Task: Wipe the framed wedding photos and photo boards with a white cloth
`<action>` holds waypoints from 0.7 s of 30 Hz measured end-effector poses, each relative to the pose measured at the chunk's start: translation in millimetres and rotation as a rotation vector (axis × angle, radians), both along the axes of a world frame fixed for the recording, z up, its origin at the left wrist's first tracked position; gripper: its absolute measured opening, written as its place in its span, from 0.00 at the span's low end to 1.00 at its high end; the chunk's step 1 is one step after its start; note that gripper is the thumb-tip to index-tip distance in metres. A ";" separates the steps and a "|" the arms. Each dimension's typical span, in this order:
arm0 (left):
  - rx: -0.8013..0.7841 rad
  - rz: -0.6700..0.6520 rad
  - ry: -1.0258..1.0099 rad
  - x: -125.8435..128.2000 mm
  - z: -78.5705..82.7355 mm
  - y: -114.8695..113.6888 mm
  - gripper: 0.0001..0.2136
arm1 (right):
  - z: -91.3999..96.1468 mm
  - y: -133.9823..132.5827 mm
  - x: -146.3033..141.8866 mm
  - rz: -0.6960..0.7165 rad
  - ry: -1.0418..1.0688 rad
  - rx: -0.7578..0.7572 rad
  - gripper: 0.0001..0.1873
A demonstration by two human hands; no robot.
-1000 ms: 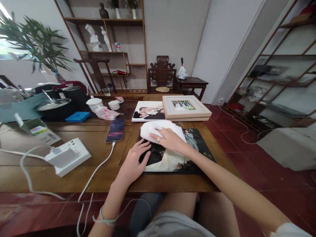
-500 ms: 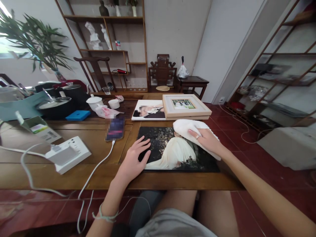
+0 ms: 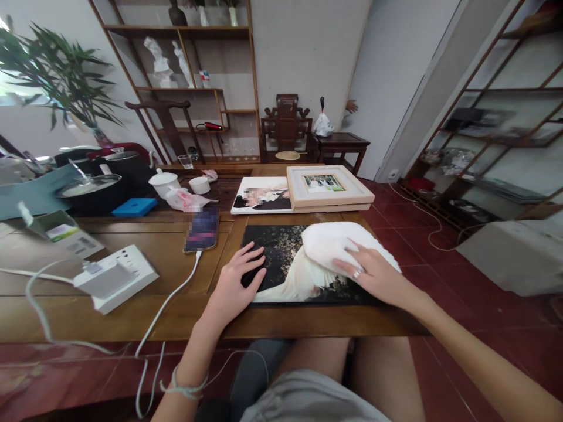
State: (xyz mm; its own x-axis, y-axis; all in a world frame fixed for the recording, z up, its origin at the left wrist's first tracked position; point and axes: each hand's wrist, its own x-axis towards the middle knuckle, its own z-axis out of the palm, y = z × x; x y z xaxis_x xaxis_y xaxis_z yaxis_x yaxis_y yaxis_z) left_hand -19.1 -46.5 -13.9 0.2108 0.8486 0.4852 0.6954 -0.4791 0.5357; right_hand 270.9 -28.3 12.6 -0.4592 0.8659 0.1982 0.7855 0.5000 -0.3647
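Note:
A large dark photo print [image 3: 285, 258] lies flat on the wooden table [image 3: 132, 264] in front of me. My left hand [image 3: 235, 281] rests open on the print's left edge, fingers spread, pressing it down. My right hand [image 3: 373, 275] lies flat on a white cloth [image 3: 334, 243], which covers the print's right part. The fingers are stretched over the cloth and a ring shows on one of them.
Behind the print lie a second photo [image 3: 261, 196] and a stack of wooden frames [image 3: 328, 187]. A phone [image 3: 202, 228] on a white cable, a white power strip [image 3: 116, 278], pots, cups and a blue box stand to the left. Shelves line the back wall and right side.
My right hand has swept the cloth from the print's upper left across to its right side, then slightly down toward me. My left hand has stayed on the left edge.

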 end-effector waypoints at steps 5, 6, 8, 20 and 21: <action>0.002 -0.003 0.009 0.7 -1.3 0.2 0.12 | 3.3 -52.6 7.1 0.133 -0.041 -0.135 0.19; 0.003 -0.004 0.012 0.8 -1.4 0.2 0.11 | 4.4 -56.4 7.9 0.138 -0.042 -0.149 0.18; 0.004 -0.007 0.015 0.8 -1.6 0.4 0.11 | 6.2 -53.9 8.5 0.118 -0.032 -0.152 0.19; 0.020 -0.017 0.005 0.1 -0.9 0.4 0.10 | 7.7 54.6 -6.5 -0.012 0.101 0.035 0.22; 0.019 -0.018 0.002 0.2 -0.9 0.4 0.10 | 5.6 52.3 -6.8 -0.011 0.096 0.054 0.21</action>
State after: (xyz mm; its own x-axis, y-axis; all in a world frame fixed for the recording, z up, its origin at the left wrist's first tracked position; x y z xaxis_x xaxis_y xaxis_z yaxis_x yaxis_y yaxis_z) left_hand -18.9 -46.1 -14.8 0.2268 0.8352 0.5010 0.6877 -0.5016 0.5248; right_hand 264.1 24.0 18.2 -0.4261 0.8580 0.2870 0.7538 0.5121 -0.4117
